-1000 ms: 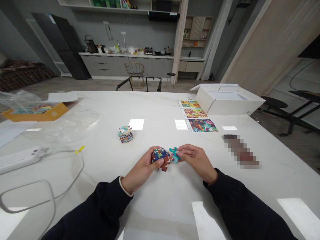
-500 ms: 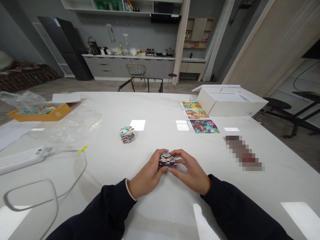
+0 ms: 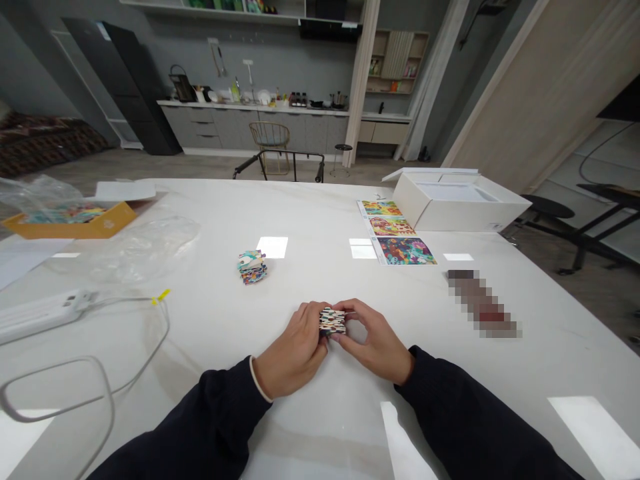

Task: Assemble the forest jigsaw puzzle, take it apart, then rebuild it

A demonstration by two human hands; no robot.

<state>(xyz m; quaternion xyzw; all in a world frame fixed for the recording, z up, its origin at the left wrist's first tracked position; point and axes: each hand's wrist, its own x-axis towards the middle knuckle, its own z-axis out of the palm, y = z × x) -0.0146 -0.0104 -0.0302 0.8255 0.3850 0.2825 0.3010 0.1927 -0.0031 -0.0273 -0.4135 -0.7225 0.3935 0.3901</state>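
Between my two hands, near the middle of the white table (image 3: 310, 427), is a stack of puzzle pieces (image 3: 333, 321) with its layered edges facing me. My left hand (image 3: 293, 350) is wrapped round the stack's left side. The fingers and thumb of my right hand (image 3: 377, 341) grip its right side. Farther off and to the left, a second stack of puzzle pieces (image 3: 252, 267) stands by itself, a light piece with teal on top.
Picture sheets (image 3: 406, 251) lie beside an open white box (image 3: 460, 200) at the back right. A blurred object (image 3: 484, 305) is on the right. At left are a yellow box (image 3: 75, 227), clear plastic (image 3: 145, 250), a power strip (image 3: 43, 317) and its cable (image 3: 107, 393).
The held stack has turned, so its layered edges show instead of a patterned face. My left fingers have closed further round it. The view has shifted slightly.
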